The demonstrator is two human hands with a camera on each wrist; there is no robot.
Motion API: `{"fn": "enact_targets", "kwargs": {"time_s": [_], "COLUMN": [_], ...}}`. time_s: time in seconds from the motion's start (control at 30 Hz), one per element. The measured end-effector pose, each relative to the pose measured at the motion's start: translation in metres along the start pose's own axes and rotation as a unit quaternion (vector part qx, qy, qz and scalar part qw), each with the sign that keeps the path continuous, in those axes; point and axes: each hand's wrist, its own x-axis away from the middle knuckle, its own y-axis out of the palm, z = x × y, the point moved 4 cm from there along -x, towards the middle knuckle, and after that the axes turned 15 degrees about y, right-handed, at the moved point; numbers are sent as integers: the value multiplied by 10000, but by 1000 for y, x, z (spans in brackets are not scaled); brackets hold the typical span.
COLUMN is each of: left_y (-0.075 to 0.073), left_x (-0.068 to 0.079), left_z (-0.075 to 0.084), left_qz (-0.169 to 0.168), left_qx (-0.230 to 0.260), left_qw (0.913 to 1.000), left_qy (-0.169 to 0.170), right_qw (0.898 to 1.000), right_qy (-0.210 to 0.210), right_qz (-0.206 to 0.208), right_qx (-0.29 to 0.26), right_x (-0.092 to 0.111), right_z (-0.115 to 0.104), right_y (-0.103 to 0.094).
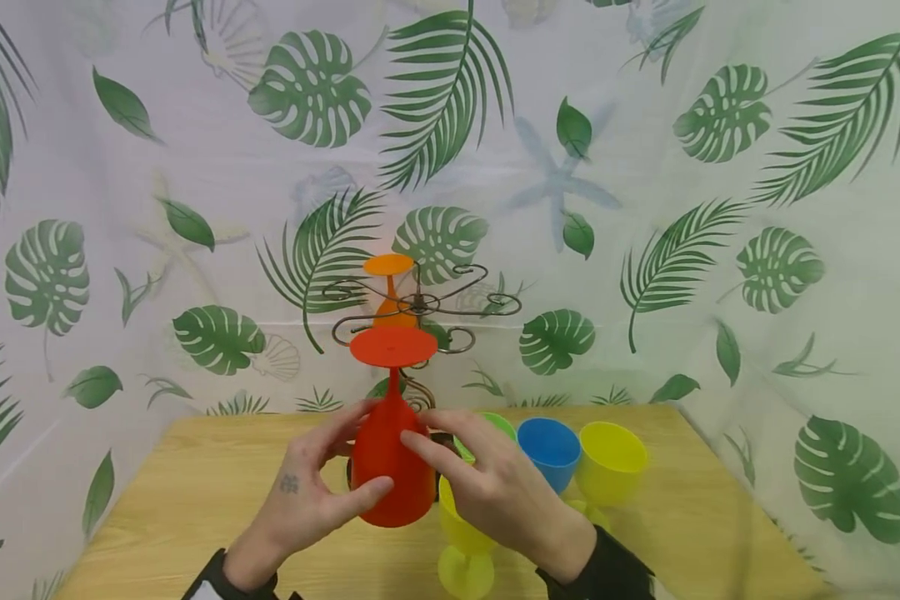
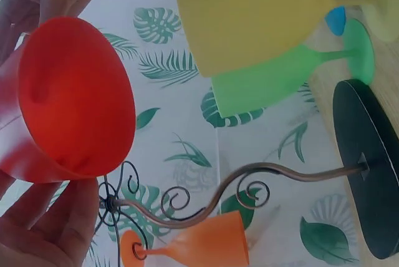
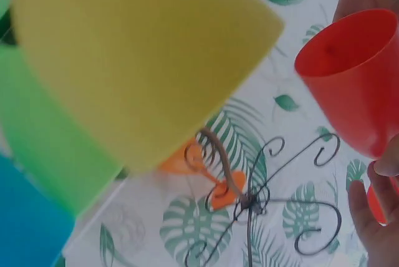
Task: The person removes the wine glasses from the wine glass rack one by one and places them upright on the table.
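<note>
Both hands hold a red plastic goblet upside down, its round foot on top and its mouth facing down. My left hand grips the bowl from the left, thumb across the near side. From the right, my right hand holds the upper bowl by the stem, its index finger on the near side. Behind the goblet stands a wire stemware rack with curled arms; the red foot overlaps its front arms in the head view. An orange goblet hangs upside down from one rack arm. The rack's black base rests on the table.
Upright goblets stand to the right on the wooden table: a near yellow goblet partly behind my right hand, a green goblet, a blue goblet and another yellow goblet. Leaf-patterned sheeting surrounds the table.
</note>
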Motion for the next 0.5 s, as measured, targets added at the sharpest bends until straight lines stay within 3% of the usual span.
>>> {"fn": "enact_targets", "kwargs": {"time_s": [0.23, 0.5], "left_y": [16, 32], "left_x": [-12, -19], "left_z": [7, 8], "left_qz": [-278, -472], "left_qx": [493, 765], "left_qw": [9979, 9950], "left_qy": [317, 438], "right_qw": [9930, 9850], "right_qy": [-856, -1252], "right_qz": [212, 178], "right_qx": [784, 1171], "right_x": [12, 22], "right_z": [6, 17], "right_y": [-14, -28]}}
